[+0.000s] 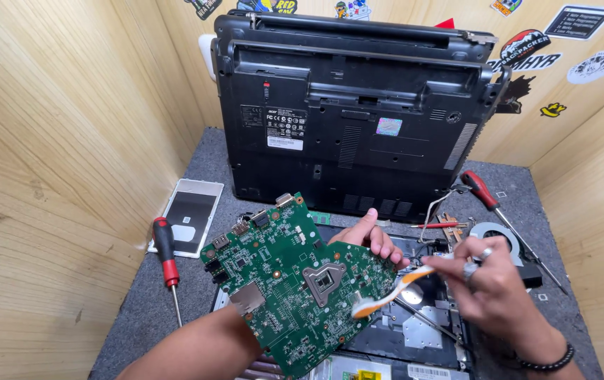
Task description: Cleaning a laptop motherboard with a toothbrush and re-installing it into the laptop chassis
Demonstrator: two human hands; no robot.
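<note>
right hand [488, 281] pinching toothbrush [393, 288] over motherboard [295, 281]

A: What does the left hand [369, 238] hold?

B: It holds a green circuit board [291, 281], tilted, above an opened laptop base [414, 331]. The fingers grip the top edge of the board.

A: And the right hand [488, 281]?

B: It holds an orange and white toothbrush [393, 287]. The bristles touch the right edge of the board.

A: What lies around?

B: A black laptop shell [351, 112] stands against the wooden wall. One red screwdriver [167, 264] lies on the grey worktop [140, 309] at the left, beside a flat silver plate [189, 214]. Another red screwdriver [502, 211] lies at the right, near a round fan [499, 236].
</note>
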